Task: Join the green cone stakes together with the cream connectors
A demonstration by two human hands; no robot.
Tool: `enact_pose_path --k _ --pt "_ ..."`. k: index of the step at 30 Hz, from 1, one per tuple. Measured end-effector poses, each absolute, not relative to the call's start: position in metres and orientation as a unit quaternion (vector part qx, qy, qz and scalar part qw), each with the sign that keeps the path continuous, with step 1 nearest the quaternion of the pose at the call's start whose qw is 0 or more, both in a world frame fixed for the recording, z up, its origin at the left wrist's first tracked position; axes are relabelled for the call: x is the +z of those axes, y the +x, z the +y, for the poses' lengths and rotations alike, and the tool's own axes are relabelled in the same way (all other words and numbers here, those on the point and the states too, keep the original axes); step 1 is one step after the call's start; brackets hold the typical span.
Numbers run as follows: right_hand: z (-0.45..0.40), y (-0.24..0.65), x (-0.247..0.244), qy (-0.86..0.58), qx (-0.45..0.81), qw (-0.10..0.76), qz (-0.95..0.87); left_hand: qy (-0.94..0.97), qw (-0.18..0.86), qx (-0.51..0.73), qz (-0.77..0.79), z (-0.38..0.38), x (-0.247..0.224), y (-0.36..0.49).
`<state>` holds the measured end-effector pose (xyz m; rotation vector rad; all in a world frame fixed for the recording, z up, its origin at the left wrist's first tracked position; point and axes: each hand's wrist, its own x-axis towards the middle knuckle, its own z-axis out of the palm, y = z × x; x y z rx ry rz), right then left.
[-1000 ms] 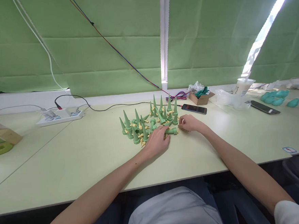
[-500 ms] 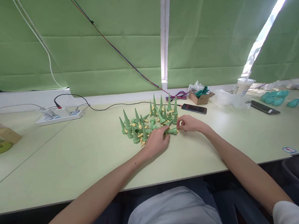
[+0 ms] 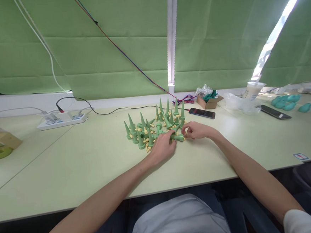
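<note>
In the head view, a group of green cone-shaped pieces (image 3: 132, 125) with small yellow parts (image 3: 148, 149) covers the middle of the table, most standing upright and some lying down. My left hand (image 3: 163, 144) is closed around one green cone (image 3: 177, 137) that lies on its side, its wide base pointing right. At that base, the fingers of my right hand (image 3: 195, 130) are pinched together. A bit of yellow shows by the fingertips, but what they hold is too small to make out.
Behind the cones lie a phone (image 3: 202, 113) and a small cardboard box (image 3: 210, 102). A power strip (image 3: 62, 121) sits at the back left, its black cable running along the table. At right are a plastic cup (image 3: 252, 90), another phone (image 3: 275, 111) and several teal pieces (image 3: 288, 106).
My right hand has shifted slightly left, closer to the base of the cone. The cone's base has moved down a little; my left hand has barely moved.
</note>
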<state>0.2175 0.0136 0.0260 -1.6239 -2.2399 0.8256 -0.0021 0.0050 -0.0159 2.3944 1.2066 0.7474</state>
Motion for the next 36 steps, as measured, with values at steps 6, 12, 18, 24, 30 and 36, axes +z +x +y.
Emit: enact_pose_path --k 6,12,18,24,30,36 --pt "0.0106 0.2173 0.0281 -0.543 0.305 0.107 -0.775 0.850 0.186 0.270 0.411 0.0069 -0.0177 -0.0026" --pt "0.0114 0.2168 0.0283 -0.529 0.333 0.086 -0.776 0.857 0.171 0.266 0.406 0.0048 -0.0136 -0.0014" --pt "0.0141 0.2162 0.0232 -0.527 0.345 0.091 -0.771 0.853 0.165 0.272 0.415 0.0036 -0.0129 -0.0009" --pt "0.0137 0.2151 0.0212 -0.530 0.359 0.104 -0.761 0.859 0.151 0.266 0.410 0.0038 -0.0143 -0.0017" --pt "0.0125 0.2133 0.0229 -0.542 0.337 0.117 -0.761 0.867 0.140 0.265 0.398 0.0032 -0.0170 -0.0014" --pt "0.0118 0.2110 0.0258 -0.561 0.301 0.125 -0.761 0.877 0.141 0.254 0.383 0.0038 -0.0177 -0.0008"
